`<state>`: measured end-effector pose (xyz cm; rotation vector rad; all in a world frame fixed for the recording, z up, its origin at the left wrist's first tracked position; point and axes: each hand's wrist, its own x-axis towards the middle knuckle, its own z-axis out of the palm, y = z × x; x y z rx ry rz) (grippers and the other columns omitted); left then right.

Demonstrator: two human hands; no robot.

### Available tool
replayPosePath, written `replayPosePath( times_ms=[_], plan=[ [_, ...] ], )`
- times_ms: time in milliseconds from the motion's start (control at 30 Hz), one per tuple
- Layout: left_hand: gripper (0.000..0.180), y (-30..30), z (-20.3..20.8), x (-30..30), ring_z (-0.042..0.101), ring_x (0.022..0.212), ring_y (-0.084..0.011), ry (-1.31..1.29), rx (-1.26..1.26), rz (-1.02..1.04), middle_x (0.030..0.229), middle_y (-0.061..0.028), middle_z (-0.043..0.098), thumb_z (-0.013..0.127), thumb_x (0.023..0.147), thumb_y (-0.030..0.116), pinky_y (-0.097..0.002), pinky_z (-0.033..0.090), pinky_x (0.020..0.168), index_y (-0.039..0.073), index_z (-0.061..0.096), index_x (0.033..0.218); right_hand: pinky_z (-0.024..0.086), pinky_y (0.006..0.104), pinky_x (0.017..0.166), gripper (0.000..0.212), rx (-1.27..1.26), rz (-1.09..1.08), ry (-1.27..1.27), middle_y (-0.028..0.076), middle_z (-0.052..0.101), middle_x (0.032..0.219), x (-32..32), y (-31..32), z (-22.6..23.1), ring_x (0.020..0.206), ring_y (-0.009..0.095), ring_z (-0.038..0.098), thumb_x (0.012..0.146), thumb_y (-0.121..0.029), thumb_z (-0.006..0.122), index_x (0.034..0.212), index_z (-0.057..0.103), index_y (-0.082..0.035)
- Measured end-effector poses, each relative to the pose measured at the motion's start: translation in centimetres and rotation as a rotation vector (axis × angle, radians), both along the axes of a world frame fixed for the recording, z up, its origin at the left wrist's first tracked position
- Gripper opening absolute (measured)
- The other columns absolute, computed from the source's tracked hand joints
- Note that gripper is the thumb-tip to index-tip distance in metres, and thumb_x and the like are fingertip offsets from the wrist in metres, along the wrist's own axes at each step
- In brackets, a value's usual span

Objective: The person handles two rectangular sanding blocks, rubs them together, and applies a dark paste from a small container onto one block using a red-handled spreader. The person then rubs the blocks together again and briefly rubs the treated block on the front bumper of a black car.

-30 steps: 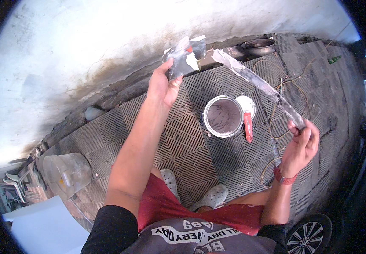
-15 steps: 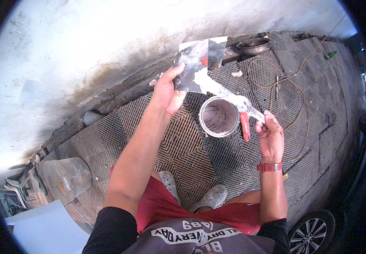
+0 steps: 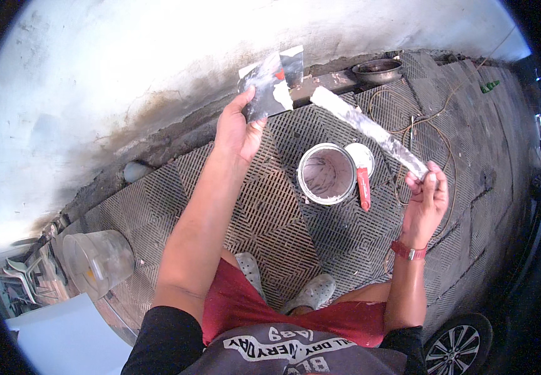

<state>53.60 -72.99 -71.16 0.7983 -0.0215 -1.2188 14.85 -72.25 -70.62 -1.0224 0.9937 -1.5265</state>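
Observation:
My left hand [image 3: 236, 131] pinches a flat, dark, glossy sheet [image 3: 259, 94], thumb on top and fingers beneath. A lump of white paste [image 3: 282, 97] sits near the sheet's right edge. In my right hand [image 3: 425, 206] is the lower end of a long, flat, paste-smeared strip [image 3: 370, 128], held between thumb and fingers. Its white-coated far end points at the sheet but stays apart from it. Below, between the hands, stands an open round can [image 3: 327, 200] with greyish paste on its inner wall. A red tube [image 3: 363, 189] lies beside it, partly over a white round lid [image 3: 364, 155].
A metal bowl [image 3: 377, 74] rests near the wall [image 3: 126, 62]. A thin hose [image 3: 449, 140] loops over the slatted floor mats [image 3: 252, 200] on the right. At left are a clear plastic bucket [image 3: 111, 256] and a pale blue panel [image 3: 73, 337]. A car wheel [image 3: 455, 350] is at lower right.
The strip has come away from the sheet as my right hand moved right. My left hand, with the sheet, has shifted left and slightly up. The lid beside the can is now uncovered.

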Motion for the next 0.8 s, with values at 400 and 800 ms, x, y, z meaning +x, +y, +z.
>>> replayPosePath(
  times_ms=[400,800],
  plan=[
    [0.025,-0.4,-1.6,-2.1,0.076,0.104,-0.0309,0.128,0.127,0.105,0.124,-0.0244,0.067,0.059,0.108,0.002,-0.0309,0.072,0.082,-0.013,0.057,0.128,0.064,0.0375,0.084,0.018,-0.549,0.019,0.597,0.026,0.079,0.122,5.6,3.7,0.6,0.108,0.032,0.079,0.109,0.003,0.06,0.122,0.072,-0.001],
    [0.033,-0.6,-3.0,1.6,0.075,0.098,-0.0356,0.122,0.161,0.17,0.122,-0.0308,0.064,0.06,0.107,0.004,-0.0283,0.073,0.078,-0.018,0.054,0.131,0.066,0.0412,0.087,0.036,-0.86,0.171,0.97,0.019,0.082,0.118,5.4,3.3,2.6,0.106,0.037,0.081,0.088,0.019,0.066,0.117,0.073,-0.002]
  ],
)
